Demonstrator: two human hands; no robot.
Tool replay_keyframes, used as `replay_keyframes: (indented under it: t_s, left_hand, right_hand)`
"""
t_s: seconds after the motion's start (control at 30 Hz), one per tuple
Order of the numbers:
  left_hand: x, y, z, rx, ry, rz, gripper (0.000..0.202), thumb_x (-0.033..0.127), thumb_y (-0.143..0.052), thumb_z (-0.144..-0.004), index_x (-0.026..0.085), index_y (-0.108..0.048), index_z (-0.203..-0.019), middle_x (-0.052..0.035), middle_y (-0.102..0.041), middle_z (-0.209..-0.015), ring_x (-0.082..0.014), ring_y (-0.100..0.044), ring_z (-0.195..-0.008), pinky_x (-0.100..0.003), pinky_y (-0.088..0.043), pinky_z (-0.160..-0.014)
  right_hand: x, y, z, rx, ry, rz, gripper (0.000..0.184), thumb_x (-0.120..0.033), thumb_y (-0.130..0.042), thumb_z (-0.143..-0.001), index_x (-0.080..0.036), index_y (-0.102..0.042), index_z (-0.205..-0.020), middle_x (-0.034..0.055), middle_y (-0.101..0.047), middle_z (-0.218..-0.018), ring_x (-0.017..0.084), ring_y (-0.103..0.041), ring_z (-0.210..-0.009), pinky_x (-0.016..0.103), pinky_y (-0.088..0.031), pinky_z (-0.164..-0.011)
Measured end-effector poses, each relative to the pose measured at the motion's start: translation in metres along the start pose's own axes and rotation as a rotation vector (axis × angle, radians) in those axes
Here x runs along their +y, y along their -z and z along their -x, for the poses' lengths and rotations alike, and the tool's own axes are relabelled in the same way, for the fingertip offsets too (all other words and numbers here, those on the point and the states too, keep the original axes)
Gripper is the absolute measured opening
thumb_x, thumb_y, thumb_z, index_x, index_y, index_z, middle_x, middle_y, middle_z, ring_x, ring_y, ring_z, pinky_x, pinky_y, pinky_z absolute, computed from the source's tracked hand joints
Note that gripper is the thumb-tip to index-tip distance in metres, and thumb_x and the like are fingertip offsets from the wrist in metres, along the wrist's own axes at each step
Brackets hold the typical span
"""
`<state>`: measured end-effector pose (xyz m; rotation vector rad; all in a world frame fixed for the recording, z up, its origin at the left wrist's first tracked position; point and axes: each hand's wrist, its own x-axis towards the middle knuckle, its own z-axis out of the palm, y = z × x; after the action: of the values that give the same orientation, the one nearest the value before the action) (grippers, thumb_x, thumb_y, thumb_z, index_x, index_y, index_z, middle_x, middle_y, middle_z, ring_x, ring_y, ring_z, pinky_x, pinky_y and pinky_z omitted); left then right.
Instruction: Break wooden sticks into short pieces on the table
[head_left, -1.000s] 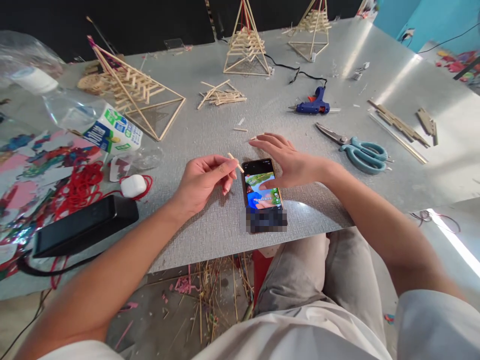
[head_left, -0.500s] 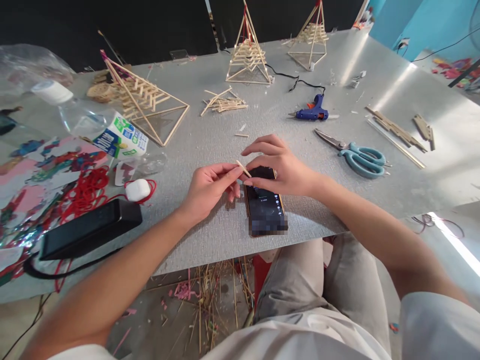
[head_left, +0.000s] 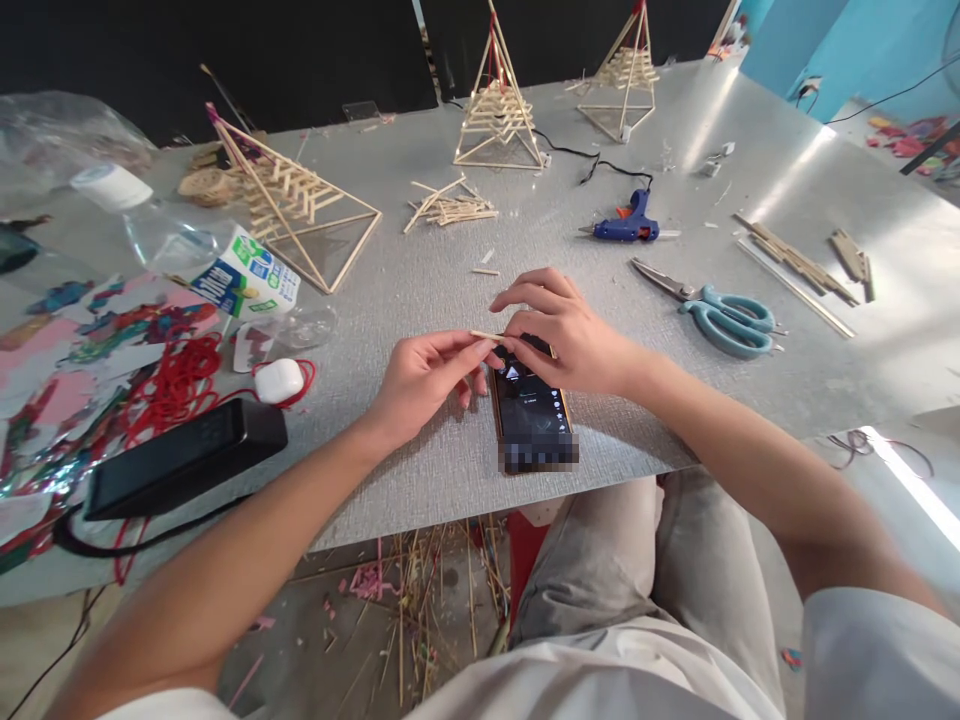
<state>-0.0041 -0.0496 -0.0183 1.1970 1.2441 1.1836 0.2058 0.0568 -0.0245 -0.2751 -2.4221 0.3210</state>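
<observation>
A short wooden stick is pinched between my left hand and my right hand, over the table's near side. My left thumb and forefinger grip its left part. The right thumb and forefinger close on its other end, while the remaining right fingers stay raised and bent. Beneath my right hand lies a smartphone with a lit dark screen, its upper part partly covered. Beyond my hands, a small loose stick rests near a pile of short sticks.
Stick pyramids stand at the back and left. A blue glue gun, scissors and wooden strips lie to the right. Leftward are a plastic bottle, red cord, a white earbud case and a black device.
The stick has turned from slanting to nearly level. My right thumb and forefinger have come together on its right end; the left hand has barely moved.
</observation>
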Motion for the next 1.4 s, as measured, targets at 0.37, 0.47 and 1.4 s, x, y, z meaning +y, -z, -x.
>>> replay_keyframes:
  t_s: [0.37,0.47,1.4]
  left_hand:
    - [-0.004,0.001,-0.002,-0.007,0.017,0.002,0.028,0.044,-0.087,-0.086,0.016,-0.084,-0.091,-0.0081,-0.081,-0.086,-0.0108,-0.062,-0.057,-0.022,-0.047,-0.044]
    - [-0.002,0.001,-0.001,0.01,0.003,-0.013,0.024,0.041,-0.086,-0.086,0.017,-0.085,-0.089,-0.007,-0.079,-0.079,-0.011,-0.062,-0.055,-0.023,-0.047,-0.045]
    - [0.007,-0.004,0.001,0.032,0.138,0.107,0.018,0.033,-0.093,-0.071,0.018,-0.085,-0.079,-0.0061,-0.078,-0.074,-0.0088,-0.054,-0.049,-0.023,-0.035,-0.042]
  right_hand:
    - [-0.001,0.0,0.0,-0.006,0.062,0.046,0.023,-0.026,-0.054,-0.111,-0.02,-0.074,-0.101,0.0139,-0.074,-0.136,0.034,-0.054,-0.133,0.054,-0.046,-0.104]
    - [-0.004,0.001,-0.001,-0.019,0.078,0.087,0.024,-0.026,-0.053,-0.112,-0.02,-0.074,-0.103,0.0142,-0.072,-0.139,0.035,-0.053,-0.135,0.054,-0.046,-0.102]
    - [-0.008,0.013,-0.002,-0.121,0.149,0.251,0.027,-0.024,-0.045,-0.113,-0.022,-0.071,-0.11,0.0113,-0.063,-0.15,0.034,-0.047,-0.144,0.056,-0.045,-0.11]
